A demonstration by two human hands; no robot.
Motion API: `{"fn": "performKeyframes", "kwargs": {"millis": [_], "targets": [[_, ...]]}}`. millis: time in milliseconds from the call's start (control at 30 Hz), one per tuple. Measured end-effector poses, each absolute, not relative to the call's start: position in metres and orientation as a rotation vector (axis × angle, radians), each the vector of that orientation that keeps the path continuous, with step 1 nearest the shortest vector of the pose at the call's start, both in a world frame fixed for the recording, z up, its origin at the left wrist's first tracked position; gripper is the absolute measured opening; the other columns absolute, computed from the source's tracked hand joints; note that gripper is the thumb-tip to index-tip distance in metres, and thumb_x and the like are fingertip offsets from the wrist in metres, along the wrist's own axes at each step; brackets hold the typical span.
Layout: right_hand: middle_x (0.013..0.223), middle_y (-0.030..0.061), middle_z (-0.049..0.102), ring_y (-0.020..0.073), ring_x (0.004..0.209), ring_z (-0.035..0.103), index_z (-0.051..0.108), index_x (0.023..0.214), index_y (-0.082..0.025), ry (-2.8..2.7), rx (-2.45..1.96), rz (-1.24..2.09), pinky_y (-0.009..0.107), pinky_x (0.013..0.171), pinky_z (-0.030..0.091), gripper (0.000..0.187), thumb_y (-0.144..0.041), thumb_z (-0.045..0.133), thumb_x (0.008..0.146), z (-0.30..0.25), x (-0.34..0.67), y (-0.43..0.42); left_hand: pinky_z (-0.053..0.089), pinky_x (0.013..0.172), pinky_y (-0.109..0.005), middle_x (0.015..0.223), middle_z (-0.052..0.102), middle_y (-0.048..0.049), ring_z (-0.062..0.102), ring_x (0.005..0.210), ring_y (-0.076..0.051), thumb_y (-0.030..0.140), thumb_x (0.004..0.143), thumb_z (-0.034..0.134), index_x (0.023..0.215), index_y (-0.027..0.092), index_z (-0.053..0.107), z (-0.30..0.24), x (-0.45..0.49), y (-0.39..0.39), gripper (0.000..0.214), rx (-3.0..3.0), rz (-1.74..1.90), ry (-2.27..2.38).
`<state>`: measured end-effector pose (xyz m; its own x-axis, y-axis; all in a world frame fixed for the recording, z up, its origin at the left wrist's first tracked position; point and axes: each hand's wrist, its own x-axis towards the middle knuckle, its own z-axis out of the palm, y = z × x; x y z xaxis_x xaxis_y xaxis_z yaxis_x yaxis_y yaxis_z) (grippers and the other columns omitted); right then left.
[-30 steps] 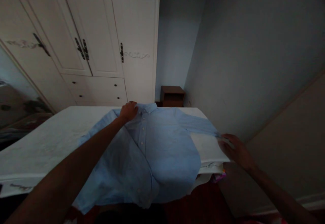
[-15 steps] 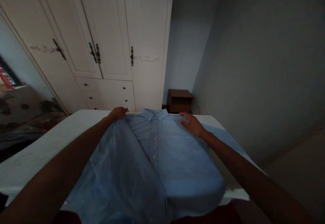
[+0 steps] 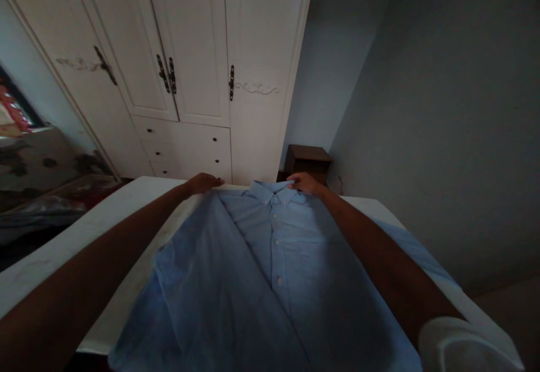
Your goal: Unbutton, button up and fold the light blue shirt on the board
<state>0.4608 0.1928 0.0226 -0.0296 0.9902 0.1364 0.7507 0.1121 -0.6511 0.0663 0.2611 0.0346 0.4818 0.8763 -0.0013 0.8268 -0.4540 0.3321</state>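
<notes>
Left forearm (image 3: 113, 248) and right forearm (image 3: 375, 242) outstretched, left hand (image 3: 205, 183) and right hand (image 3: 307, 183) curled, wrists apart

I saw a pale, greyish-white sleeve (image 3: 458, 343) on the right arm, loose and rounded at its edge, with a lighter curved line across the cloth. The right forearm (image 3: 383, 254) was bare; so was the left forearm (image 3: 118, 254), both narrowing toward the wrists.

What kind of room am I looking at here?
Probably a bedroom in a home: a tall white wardrobe with doors and drawers, a small brown cabinet in the corner, and a light blue shirt laid out on a white surface.
</notes>
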Motion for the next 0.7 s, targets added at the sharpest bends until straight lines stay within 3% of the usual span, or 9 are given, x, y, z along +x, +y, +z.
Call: {"fn": "performKeyframes", "kwargs": {"millis": [100, 200, 267, 400, 567, 700], "targets": [[0.083, 0.0054, 0.073, 0.0166, 0.071, 0.065, 0.073, 0.094, -0.014, -1.754, -1.647, 0.52, 0.026, 0.066, 0.052, 0.026, -0.015, 0.071, 0.069, 0.016, 0.459, 0.201, 0.05, 0.075, -0.023, 0.104, 0.073, -0.0057, 0.068, 0.092, -0.02, 0.063, 0.079, 0.05, 0.108, 0.021, 0.07, 0.031, 0.085, 0.262, 0.054, 2.43, 0.28, 1.349], [0.087, 0.0047, 0.072, 0.0154, 0.075, 0.063, 0.073, 0.097, -0.015, -1.682, -1.595, 0.463, 0.026, 0.069, 0.051, 0.028, -0.017, 0.069, 0.069, 0.004, 0.455, 0.204, 0.049, 0.075, -0.023, 0.097, 0.074, -0.0059, 0.068, 0.089, -0.02, 0.06, 0.067, 0.066, 0.112, 0.019, 0.069, 0.028, 0.098, 0.261, 0.062, 2.443, 0.269, 1.315], [0.09, 0.0048, 0.071, 0.0156, 0.077, 0.063, 0.072, 0.097, -0.016, -1.635, -1.567, 0.431, 0.027, 0.072, 0.051, 0.029, -0.02, 0.068, 0.069, -0.004, 0.452, 0.203, 0.049, 0.073, -0.023, 0.09, 0.075, -0.0042, 0.068, 0.084, -0.019, 0.055, 0.066, 0.068, 0.105, 0.02, 0.072, 0.026, 0.1, 0.26, 0.053, 2.46, 0.256, 1.312], [0.088, 0.0051, 0.071, 0.017, 0.079, 0.063, 0.071, 0.097, -0.015, -1.555, -1.551, 0.409, 0.029, 0.073, 0.051, 0.032, -0.026, 0.069, 0.068, -0.017, 0.449, 0.202, 0.047, 0.075, -0.024, 0.089, 0.075, -0.003, 0.068, 0.087, -0.019, 0.046, 0.076, 0.061, 0.089, 0.022, 0.075, 0.024, 0.098, 0.259, 0.031, 2.508, 0.296, 1.389], [0.089, 0.0073, 0.071, 0.0177, 0.079, 0.065, 0.069, 0.097, -0.013, -1.567, -1.577, 0.449, 0.029, 0.072, 0.052, 0.033, -0.032, 0.071, 0.069, -0.018, 0.45, 0.202, 0.047, 0.082, -0.03, 0.107, 0.072, -0.0113, 0.065, 0.1, -0.024, 0.037, 0.089, 0.044, 0.098, 0.019, 0.072, 0.018, 0.106, 0.255, 0.035, 2.517, 0.382, 1.598], [0.092, 0.0083, 0.072, 0.0182, 0.083, 0.066, 0.069, 0.093, -0.015, -1.633, -1.6, 0.44, 0.029, 0.075, 0.052, 0.025, -0.035, 0.065, 0.077, -0.011, 0.459, 0.194, 0.048, 0.082, -0.036, 0.106, 0.07, -0.0163, 0.065, 0.099, -0.028, 0.035, 0.093, 0.036, 0.105, 0.017, 0.068, 0.014, 0.115, 0.25, 0.038, 2.513, 0.369, 1.706]]}}
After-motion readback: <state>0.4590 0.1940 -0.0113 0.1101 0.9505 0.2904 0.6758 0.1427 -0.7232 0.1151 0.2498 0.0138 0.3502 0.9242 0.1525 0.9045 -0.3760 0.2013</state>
